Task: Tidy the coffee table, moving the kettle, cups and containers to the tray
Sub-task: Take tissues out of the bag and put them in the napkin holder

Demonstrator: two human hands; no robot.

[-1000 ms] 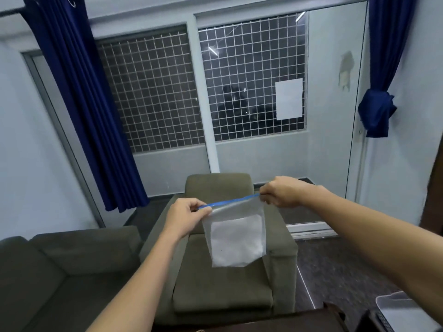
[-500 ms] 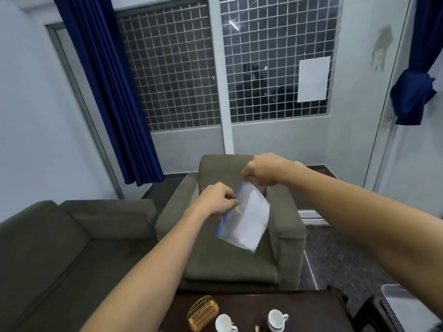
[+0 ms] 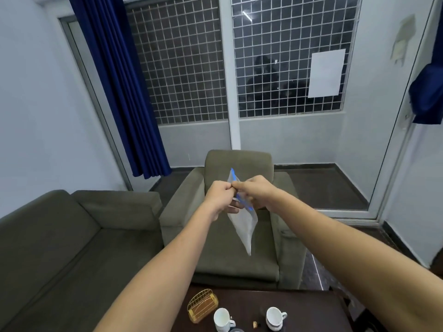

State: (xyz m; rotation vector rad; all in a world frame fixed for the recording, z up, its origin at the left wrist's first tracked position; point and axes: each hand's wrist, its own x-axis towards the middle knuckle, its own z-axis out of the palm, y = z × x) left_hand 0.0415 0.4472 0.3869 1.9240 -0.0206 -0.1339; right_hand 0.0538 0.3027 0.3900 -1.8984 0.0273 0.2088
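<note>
A clear plastic zip bag point(image 3: 244, 225) with a blue seal strip hangs in the air in front of me, turned almost edge-on. My left hand point(image 3: 219, 196) and my right hand point(image 3: 256, 192) meet at its top and both pinch the seal, knuckles nearly touching. On the dark coffee table point(image 3: 309, 312) at the bottom stand two white cups point(image 3: 221, 318) point(image 3: 274, 316) and a gold wire holder point(image 3: 202, 305). A small brown bit point(image 3: 254, 323) lies between the cups. No kettle or tray is in view.
An olive armchair point(image 3: 239, 264) stands straight ahead beyond the table, with a matching sofa point(image 3: 67, 248) at the left. Blue curtains point(image 3: 124, 92) hang by the grilled windows. A glass door point(image 3: 407, 152) is at the right.
My hands have drawn together along the bag's seal from its two ends. The bag has swung from flat-on to edge-on. My view has tipped down, bringing the table and cups into sight.
</note>
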